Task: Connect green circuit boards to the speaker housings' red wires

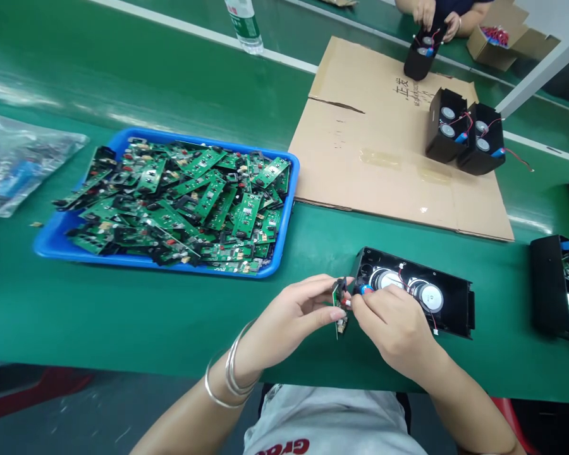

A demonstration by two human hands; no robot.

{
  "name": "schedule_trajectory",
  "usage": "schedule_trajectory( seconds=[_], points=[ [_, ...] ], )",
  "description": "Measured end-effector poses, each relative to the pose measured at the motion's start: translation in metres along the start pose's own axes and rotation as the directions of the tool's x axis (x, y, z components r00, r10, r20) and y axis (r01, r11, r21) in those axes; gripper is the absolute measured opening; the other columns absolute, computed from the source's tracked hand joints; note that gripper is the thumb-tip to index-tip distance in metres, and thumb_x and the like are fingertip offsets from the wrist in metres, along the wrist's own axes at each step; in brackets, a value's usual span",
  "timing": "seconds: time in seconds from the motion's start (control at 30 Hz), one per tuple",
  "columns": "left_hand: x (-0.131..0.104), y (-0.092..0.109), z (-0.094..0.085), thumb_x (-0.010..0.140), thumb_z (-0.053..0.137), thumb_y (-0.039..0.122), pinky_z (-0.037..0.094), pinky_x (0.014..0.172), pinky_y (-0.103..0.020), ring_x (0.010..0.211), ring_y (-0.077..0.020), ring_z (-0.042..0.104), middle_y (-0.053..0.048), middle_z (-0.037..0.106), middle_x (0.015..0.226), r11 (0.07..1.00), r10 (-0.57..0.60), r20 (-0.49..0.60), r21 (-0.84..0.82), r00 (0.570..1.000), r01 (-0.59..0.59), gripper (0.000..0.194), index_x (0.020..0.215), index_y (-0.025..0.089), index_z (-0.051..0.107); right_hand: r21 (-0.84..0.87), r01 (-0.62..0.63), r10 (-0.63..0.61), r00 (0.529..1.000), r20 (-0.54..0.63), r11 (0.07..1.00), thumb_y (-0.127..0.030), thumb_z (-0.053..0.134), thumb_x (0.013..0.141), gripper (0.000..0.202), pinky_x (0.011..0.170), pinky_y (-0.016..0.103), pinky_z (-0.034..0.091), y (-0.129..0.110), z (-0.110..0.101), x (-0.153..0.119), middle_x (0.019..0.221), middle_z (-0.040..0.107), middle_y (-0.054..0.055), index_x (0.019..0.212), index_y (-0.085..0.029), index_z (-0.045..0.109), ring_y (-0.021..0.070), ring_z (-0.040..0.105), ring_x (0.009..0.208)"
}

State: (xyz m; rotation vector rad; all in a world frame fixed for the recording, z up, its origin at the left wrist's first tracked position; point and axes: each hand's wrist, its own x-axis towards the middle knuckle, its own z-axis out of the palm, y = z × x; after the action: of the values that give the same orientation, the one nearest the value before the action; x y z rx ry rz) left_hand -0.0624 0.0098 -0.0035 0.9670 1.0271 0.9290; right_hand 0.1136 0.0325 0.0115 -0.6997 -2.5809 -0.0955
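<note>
My left hand [308,309] pinches a small green circuit board [340,309] on edge, just left of a black speaker housing [455,309]. Against the board's face, the fingertips of my right hand [391,322] are closed on a small white plug [348,304]. Part of the plug and its wire is hidden by the fingers. Inside the housing are two round speakers [430,297] and a blue cylindrical part [366,289]. A loose wire with a white connector [435,331] hangs over the housing's near side.
A blue tray [291,208] heaped with circuit boards stands on the left, beside a plastic bag [23,164]. Two black housings [483,139] rest on a cardboard sheet [351,139]; another housing [547,284] is at right. Across the table, a co-worker's hands [424,14] hold a housing.
</note>
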Motion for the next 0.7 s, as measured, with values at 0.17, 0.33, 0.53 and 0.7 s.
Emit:
schedule_trajectory(
  seconds=[0.17, 0.33, 0.53, 0.7],
  points=[
    [-0.005, 0.004, -0.002, 0.080, 0.061, 0.025, 0.055, 0.061, -0.022, 0.069, -0.0136, 0.059, -0.002, 0.060, 0.082, 0.961, 0.089, 0.076, 0.255, 0.993, -0.106, 0.016, 0.089, 0.020, 0.072, -0.035, 0.060, -0.058, 0.996, 0.068, 0.998, -0.007, 0.039, 0.093, 0.029, 0.054, 0.030, 0.033, 0.000, -0.004, 0.000, 0.058, 0.053, 0.003, 0.081, -0.007, 0.065, 0.0141, 0.043, 0.055],
    [-0.008, 0.001, -0.001, 0.081, 0.060, 0.024, 0.050, 0.052, -0.016, 0.066, -0.0111, 0.056, -0.001, 0.057, 0.083, 0.926, 0.126, 0.077, 0.347, 0.989, -0.145, 0.029, 0.109, 0.023, 0.068, 0.067, 0.069, -0.073, 0.996, 0.049, 0.995, -0.005, 0.034, 0.093, 0.032, 0.056, 0.030, 0.036, 0.001, 0.002, -0.005, 0.060, 0.057, 0.005, 0.087, -0.003, 0.065, 0.0149, 0.046, 0.056],
    [-0.013, 0.003, 0.005, 0.078, 0.067, 0.023, 0.054, 0.067, -0.019, 0.075, -0.0134, 0.063, -0.001, 0.068, 0.085, 0.883, 0.197, 0.070, 0.420, 0.978, -0.208, 0.027, 0.104, 0.026, 0.070, 0.189, -0.015, 0.009, 0.999, 0.033, 0.982, -0.012, 0.036, 0.096, 0.029, 0.072, 0.033, 0.044, 0.012, -0.015, -0.015, 0.078, 0.066, 0.008, 0.089, -0.008, 0.064, 0.0175, 0.055, 0.076],
    [-0.019, 0.003, 0.001, 0.076, 0.069, 0.028, 0.055, 0.070, -0.021, 0.082, -0.0172, 0.067, -0.001, 0.073, 0.096, 0.848, 0.200, -0.056, 0.510, 0.978, -0.144, 0.025, 0.100, 0.030, 0.071, 0.150, -0.325, 0.304, 0.942, 0.143, 0.934, -0.010, 0.039, 0.094, 0.026, 0.068, 0.029, 0.047, 0.045, -0.062, -0.059, 0.087, 0.064, 0.006, 0.096, -0.019, 0.064, 0.0156, 0.055, 0.079]
  ],
)
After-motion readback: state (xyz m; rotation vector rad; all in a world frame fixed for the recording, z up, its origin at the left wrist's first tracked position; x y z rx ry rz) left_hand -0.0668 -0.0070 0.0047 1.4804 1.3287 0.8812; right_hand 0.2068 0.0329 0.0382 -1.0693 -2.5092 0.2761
